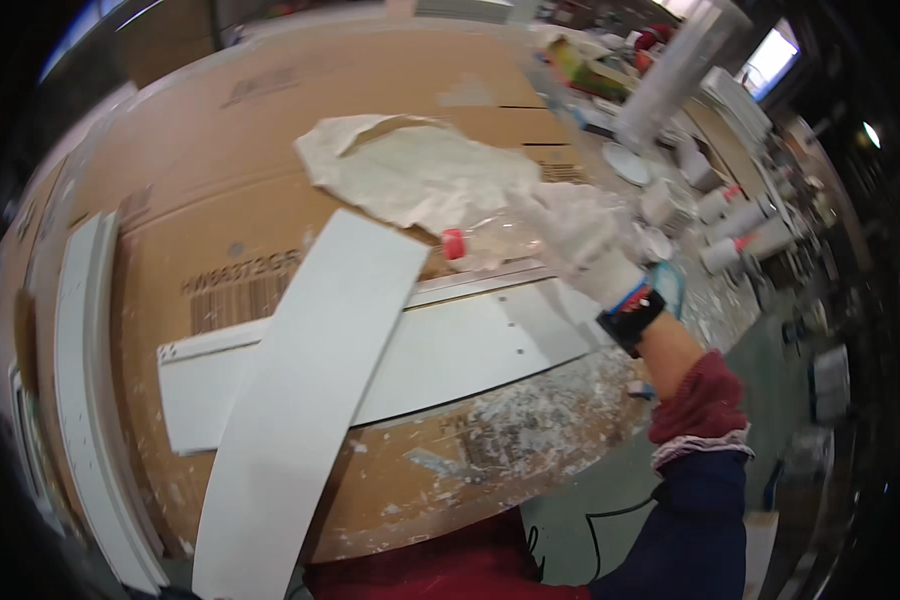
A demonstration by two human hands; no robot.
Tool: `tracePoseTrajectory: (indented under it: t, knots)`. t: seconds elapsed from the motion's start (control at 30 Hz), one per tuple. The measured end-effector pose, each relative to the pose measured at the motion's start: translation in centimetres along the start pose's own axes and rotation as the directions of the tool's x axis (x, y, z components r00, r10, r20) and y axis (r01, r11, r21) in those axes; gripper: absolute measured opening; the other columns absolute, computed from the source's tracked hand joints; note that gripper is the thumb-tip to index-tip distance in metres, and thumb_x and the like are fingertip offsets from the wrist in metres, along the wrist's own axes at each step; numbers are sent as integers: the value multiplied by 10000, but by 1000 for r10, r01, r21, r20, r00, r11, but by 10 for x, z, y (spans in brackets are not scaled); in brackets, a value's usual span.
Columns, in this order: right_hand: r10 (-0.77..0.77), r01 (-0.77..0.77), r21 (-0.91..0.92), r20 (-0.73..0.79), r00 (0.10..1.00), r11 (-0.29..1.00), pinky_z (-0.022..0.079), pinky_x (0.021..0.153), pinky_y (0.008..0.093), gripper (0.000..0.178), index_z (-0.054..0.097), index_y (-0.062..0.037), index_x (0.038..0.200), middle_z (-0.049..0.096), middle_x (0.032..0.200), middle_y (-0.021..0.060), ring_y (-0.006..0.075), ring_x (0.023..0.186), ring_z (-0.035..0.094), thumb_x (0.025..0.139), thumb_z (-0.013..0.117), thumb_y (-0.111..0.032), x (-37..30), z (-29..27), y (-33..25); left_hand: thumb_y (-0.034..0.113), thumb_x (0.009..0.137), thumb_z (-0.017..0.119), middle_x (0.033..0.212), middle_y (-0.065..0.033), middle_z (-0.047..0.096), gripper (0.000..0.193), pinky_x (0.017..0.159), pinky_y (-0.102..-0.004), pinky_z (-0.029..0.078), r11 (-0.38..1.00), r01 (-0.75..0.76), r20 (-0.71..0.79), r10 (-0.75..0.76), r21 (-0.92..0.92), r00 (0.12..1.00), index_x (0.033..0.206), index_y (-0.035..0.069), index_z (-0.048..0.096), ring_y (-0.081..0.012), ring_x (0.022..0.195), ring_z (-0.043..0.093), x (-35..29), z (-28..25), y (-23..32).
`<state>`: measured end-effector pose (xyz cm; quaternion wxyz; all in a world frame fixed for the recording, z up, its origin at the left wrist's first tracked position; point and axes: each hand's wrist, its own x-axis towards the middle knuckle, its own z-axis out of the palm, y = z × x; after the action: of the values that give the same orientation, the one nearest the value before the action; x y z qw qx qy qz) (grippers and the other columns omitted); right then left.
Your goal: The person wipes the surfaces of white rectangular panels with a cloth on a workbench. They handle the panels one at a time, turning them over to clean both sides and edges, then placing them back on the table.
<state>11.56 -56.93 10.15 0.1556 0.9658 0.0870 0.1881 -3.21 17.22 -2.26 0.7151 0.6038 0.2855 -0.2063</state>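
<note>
My right hand (607, 272), in a pale glove with a black band at the wrist, reaches over the right end of a white panel (460, 355). It appears closed around the base of a clear plastic bottle (500, 243) with a red cap, which lies sideways, cap to the left. Blur hides the separate fingers. Behind the bottle spreads a crumpled off-white cloth or sheet (420, 170). A long white board (305, 375) lies slantwise across the panel and runs out at the lower edge. My left hand is out of sight.
Brown cardboard (180, 210) covers the table, with dried white paint near its front edge. White strips (85, 370) stand along the left side. At the right are a clear-wrapped roll (680, 75), a white round lid (625, 163) and several white bottles (738, 245).
</note>
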Motion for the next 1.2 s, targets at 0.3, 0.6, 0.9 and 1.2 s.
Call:
tracePoseTrajectory:
  t: [0.3,0.6,0.9,1.2]
  knots:
    - [801,-528,665,-183,570,527,433,1011,372,819,354,-37,1390,534,1267,145,236,1198,519,706,801,-98,-105,-35,28,204,870,565,1201,-220,582,484,905,-478,507,983,3,103,-22,182,994,1283,-25,465,-369,1049,607,38,144,42]
    - [937,-780,607,-340,-83,151,350,1065,396,957,268,-22,1449,441,1396,226,318,1281,453,695,817,-234,-249,-23,66,208,879,558,1204,-222,580,484,907,-485,506,952,-31,262,-52,303,964,1293,-21,458,-374,1055,605,56,196,45]
    - [925,-763,596,-84,-370,-251,394,1034,422,1014,286,-130,1444,464,1396,221,353,1273,473,633,846,-370,-272,-33,52,212,888,550,1208,-224,578,483,909,-491,505,935,-80,327,-41,347,944,1302,-17,451,-378,1061,603,45,211,43]
    - [964,-787,600,-266,-28,143,276,1124,400,742,289,43,1428,364,1454,224,317,1351,353,867,683,-241,-263,-39,2,216,898,543,1211,-226,577,483,911,-498,505,991,-66,220,40,113,975,1312,-12,444,-383,1067,601,18,144,37]
